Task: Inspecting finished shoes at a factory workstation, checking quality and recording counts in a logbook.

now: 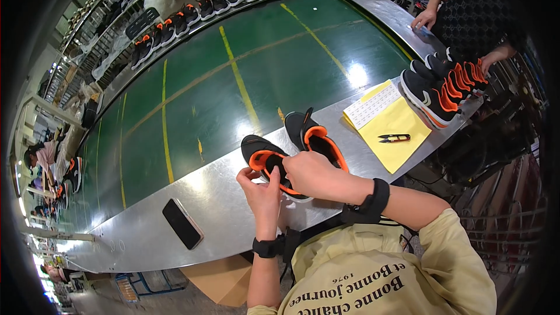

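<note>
A black shoe (255, 145) with an orange lining stands on the metal edge of the bench in front of me. At its left side, my left hand (262, 191) pinches the orange collar, with the thumb reaching into the opening. My right hand (312, 175) is closed at the right side of the same opening; its fingertips are hidden, so what they hold does not show. Just beyond my right hand rests the matching shoe (299, 123), touched by neither set of fingertips as far as I can see.
A phone (182, 224) lies left. Right are yellow paper (392, 154), a label sheet (372, 107), thread snips (395, 138) and several shoes (429, 90) beside another person's hands (424, 19). Beyond the green belt (204, 99) runs a shoe row (205, 7).
</note>
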### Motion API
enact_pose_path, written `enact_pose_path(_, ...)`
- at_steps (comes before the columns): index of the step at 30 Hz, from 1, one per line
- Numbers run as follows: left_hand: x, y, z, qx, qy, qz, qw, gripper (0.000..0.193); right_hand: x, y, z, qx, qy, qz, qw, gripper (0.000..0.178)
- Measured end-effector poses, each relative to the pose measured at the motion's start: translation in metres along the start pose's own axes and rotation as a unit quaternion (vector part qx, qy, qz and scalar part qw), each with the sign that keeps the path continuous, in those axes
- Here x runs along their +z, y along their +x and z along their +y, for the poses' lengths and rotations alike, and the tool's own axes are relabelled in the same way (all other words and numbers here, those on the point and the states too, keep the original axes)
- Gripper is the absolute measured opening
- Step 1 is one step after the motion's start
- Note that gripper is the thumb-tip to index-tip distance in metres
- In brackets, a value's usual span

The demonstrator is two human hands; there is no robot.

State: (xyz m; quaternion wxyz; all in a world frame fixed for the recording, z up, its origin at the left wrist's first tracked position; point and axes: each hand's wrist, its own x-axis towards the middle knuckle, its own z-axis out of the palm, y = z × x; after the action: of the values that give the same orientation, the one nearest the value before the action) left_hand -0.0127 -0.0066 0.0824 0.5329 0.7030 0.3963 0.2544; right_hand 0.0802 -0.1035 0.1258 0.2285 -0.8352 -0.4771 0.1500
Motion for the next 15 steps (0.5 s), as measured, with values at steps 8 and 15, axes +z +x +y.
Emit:
enact_pose_path(8, -0.016, -0.002, -0.032, 0.0, -0.083, -0.073, 0.994, 0.052, 0.01, 0.026, -0.001, 0.094, -0.067, -0.166, 0.979, 0.015)
enact_pose_path(15, -0.019, -0.009, -0.043, 0.007, -0.119, -0.073, 0.99, 0.054, 0.015, 0.03, -0.008, 0.07, -0.132, -0.221, 0.964, 0.015)
